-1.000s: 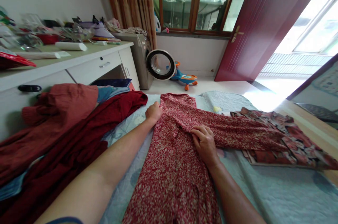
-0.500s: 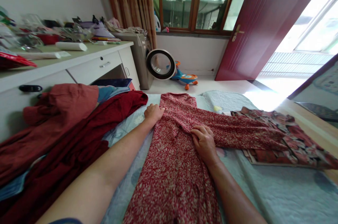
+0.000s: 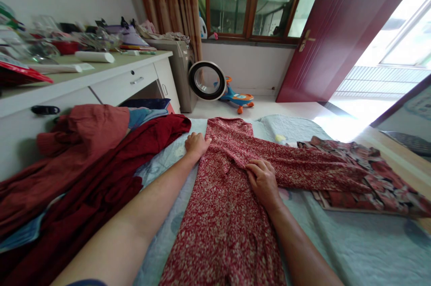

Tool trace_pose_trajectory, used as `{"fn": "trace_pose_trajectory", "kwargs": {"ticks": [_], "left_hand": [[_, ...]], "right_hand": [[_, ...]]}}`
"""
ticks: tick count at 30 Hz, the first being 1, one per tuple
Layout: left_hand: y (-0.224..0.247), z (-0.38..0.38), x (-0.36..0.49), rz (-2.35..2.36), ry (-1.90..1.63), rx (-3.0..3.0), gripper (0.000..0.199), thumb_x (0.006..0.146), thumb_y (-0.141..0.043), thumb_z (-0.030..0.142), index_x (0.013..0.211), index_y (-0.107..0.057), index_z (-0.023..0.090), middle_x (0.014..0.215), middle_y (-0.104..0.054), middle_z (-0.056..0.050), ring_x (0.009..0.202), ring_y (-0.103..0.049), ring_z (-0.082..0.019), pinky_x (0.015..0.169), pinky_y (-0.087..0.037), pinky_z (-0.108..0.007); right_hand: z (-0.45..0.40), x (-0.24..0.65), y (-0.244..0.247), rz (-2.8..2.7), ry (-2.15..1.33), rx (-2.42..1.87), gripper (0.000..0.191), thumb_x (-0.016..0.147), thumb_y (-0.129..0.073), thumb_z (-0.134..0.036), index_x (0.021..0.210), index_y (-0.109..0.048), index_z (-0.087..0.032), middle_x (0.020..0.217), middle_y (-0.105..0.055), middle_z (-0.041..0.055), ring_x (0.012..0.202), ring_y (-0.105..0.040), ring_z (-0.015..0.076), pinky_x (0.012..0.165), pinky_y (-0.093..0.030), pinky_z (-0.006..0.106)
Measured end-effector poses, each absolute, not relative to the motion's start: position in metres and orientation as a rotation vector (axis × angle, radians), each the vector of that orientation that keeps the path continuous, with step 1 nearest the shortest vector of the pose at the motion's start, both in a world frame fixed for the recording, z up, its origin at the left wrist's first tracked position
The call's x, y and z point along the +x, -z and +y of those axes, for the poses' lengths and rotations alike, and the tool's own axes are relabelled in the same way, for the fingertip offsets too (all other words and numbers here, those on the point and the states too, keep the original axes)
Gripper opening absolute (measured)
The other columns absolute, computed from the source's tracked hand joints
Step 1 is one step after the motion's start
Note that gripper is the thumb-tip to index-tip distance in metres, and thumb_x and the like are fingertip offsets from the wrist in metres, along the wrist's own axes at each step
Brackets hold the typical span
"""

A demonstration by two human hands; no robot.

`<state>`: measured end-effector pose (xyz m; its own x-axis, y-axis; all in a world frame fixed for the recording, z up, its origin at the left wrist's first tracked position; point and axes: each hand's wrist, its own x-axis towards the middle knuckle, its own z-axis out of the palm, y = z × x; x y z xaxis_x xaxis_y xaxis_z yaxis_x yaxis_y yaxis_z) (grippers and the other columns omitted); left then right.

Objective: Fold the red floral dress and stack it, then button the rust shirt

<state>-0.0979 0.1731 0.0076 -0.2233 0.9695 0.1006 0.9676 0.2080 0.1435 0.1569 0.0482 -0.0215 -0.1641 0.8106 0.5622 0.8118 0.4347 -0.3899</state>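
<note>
A red dress (image 3: 222,214) with a cream speckled pattern lies lengthwise before me, one long sleeve (image 3: 313,167) stretched out to the right. At its upper left edge is my left hand (image 3: 196,146), fingers curled and the thumb on the cloth. My right hand (image 3: 264,180) rests on the dress below where the sleeve begins, its bent fingers closed on a fold of fabric. The fingertips of both hands are partly hidden. The sleeve's far end overlaps a folded floral garment (image 3: 387,178).
Dark red clothing (image 3: 101,187) and a salmon garment (image 3: 90,129) are heaped on the left. All lie on a pale blue bedspread (image 3: 363,245). Beyond stand a washing machine with its round door (image 3: 207,80) open, a blue ride-on toy (image 3: 237,97) and a cluttered counter (image 3: 131,66).
The view has shifted slightly, moving the scene a little to the right. Both hands keep their places on the dress.
</note>
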Motion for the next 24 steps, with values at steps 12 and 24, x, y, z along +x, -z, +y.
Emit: {"fn": "trace_pose_trajectory", "kwargs": {"ticks": [12, 24], "left_hand": [[0.001, 0.172, -0.092, 2.306, -0.325, 2.073, 0.037, 0.094, -0.042, 0.040, 0.112, -0.069, 0.021, 0.115, -0.067, -0.012, 0.106, -0.063, -0.025, 0.087, -0.049, -0.033], [-0.001, 0.176, -0.100, 2.355, -0.275, 2.007, 0.041, 0.093, -0.043, 0.042, 0.116, -0.068, 0.019, 0.117, -0.067, -0.015, 0.109, -0.062, -0.029, 0.089, -0.049, -0.037]], "right_hand": [[0.049, 0.159, 0.023, -1.973, 0.042, -1.364, 0.019, 0.091, -0.054, -0.023, 0.097, -0.072, -0.023, 0.105, -0.067, 0.0055, 0.105, -0.053, 0.0237, 0.099, -0.038, 0.042], [0.047, 0.164, 0.026, -1.915, 0.173, -1.490, 0.018, 0.085, -0.058, -0.021, 0.094, -0.072, -0.027, 0.106, -0.067, 0.0039, 0.109, -0.048, 0.0262, 0.103, -0.028, 0.048]]}}
